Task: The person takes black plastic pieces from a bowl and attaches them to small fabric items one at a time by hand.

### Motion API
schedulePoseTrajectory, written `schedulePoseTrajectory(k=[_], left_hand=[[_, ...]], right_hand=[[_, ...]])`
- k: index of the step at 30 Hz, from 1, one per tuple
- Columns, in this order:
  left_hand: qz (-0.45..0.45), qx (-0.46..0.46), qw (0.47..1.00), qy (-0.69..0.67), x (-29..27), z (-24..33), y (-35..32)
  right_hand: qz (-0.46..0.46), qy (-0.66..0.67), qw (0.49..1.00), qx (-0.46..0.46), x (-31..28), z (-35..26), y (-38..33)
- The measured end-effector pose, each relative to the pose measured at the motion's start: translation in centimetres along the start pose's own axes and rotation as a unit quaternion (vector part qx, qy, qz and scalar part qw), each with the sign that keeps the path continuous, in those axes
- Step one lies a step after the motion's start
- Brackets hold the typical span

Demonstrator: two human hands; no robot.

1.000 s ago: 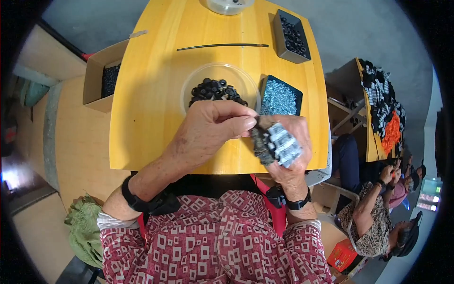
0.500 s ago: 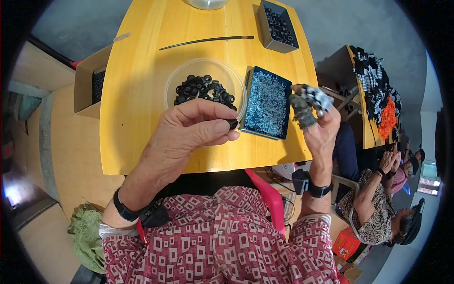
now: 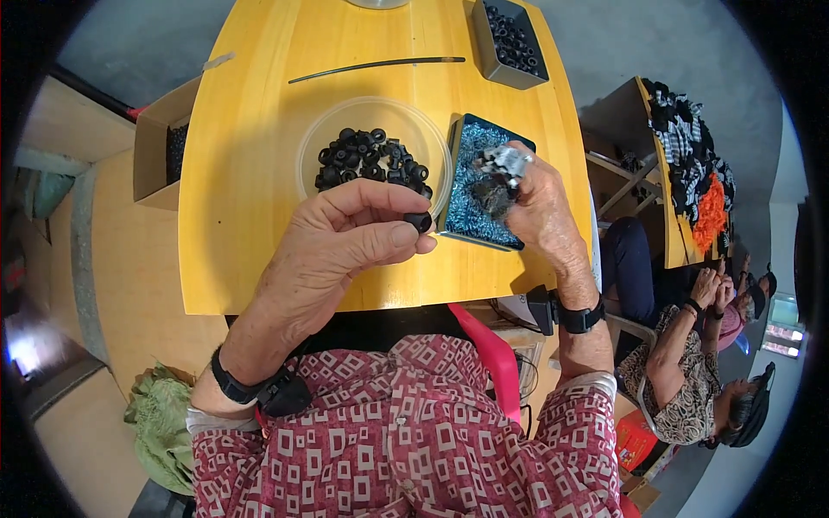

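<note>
Pinching a small, glossy black, rounded piece (image 3: 418, 222) between thumb and forefinger, my left hand (image 3: 350, 233) stands just over the near edge of a clear, round plastic bowl (image 3: 345, 110) on the yellow wooden table (image 3: 242, 259). Across from it, my right hand (image 3: 546, 207) is closed on a soft-looking bundle (image 3: 496, 197), part mottled dark grey, part black and white, blurred above a dark rectangular tray (image 3: 452, 164) of shiny blue bits (image 3: 475, 138); whether the bundle touches them I cannot tell. The step in hand, as I judge it, is keeping the one piece ready in the left while the right is busy at the tray; the next move calls for a steady pinch, since so small a piece could slip, and a light right hand, lest bits be dragged over the rim. Loose black pieces (image 3: 350, 155) lie grouped in the bowl. Farther out, a thin black rod (image 3: 380, 67) lies beyond the bowl, near a dark grey rectangular bin (image 3: 515, 79) of black rings (image 3: 511, 39). To my right, a co-worker in a patterned top (image 3: 669, 363) sits near black-and-white cloth (image 3: 678, 129) heaped on another table.
</note>
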State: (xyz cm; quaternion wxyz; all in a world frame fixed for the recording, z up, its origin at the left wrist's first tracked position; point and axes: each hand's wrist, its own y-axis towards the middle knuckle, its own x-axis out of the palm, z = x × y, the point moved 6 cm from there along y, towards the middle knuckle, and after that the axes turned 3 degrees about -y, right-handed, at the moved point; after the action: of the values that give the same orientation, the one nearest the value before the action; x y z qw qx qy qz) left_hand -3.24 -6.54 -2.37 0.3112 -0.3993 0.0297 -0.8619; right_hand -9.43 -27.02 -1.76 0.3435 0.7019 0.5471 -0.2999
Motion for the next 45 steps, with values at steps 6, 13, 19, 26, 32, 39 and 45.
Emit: schedulePoseTrajectory(k=[6,13,19,26,32,39,45], left_hand=[[-0.008,-0.007,1.000,-0.020,-0.1,0.3,-0.2],[-0.014,-0.014,1.000,-0.010,0.0,0.0,-0.3],[-0.002,-0.011,1.000,0.008,-0.2,-0.3,-0.3],[-0.003,-0.006,1.000,0.018,-0.1,-0.2,-0.3],[0.002,-0.006,1.000,0.019,-0.4,-0.5,-0.3],[0.002,-0.013,1.000,0.028,-0.1,-0.5,-0.4],[0.002,-0.001,1.000,0.031,-0.3,-0.3,-0.4]], right_hand=[[0.041,0.108,0.993,0.032,-2.6,0.2,-1.0],[0.046,-0.123,0.991,-0.008,-3.3,-0.4,-0.9],[0.015,-0.141,0.985,-0.096,0.5,-3.0,-1.2],[0.017,-0.090,0.993,-0.068,0.8,-1.4,-0.9],[0.047,-0.086,0.992,-0.074,-0.5,-2.6,-0.8],[-0.043,-0.117,0.990,-0.069,1.6,-1.1,-0.6],[0.041,0.028,0.998,-0.045,-0.8,-1.3,-0.6]])
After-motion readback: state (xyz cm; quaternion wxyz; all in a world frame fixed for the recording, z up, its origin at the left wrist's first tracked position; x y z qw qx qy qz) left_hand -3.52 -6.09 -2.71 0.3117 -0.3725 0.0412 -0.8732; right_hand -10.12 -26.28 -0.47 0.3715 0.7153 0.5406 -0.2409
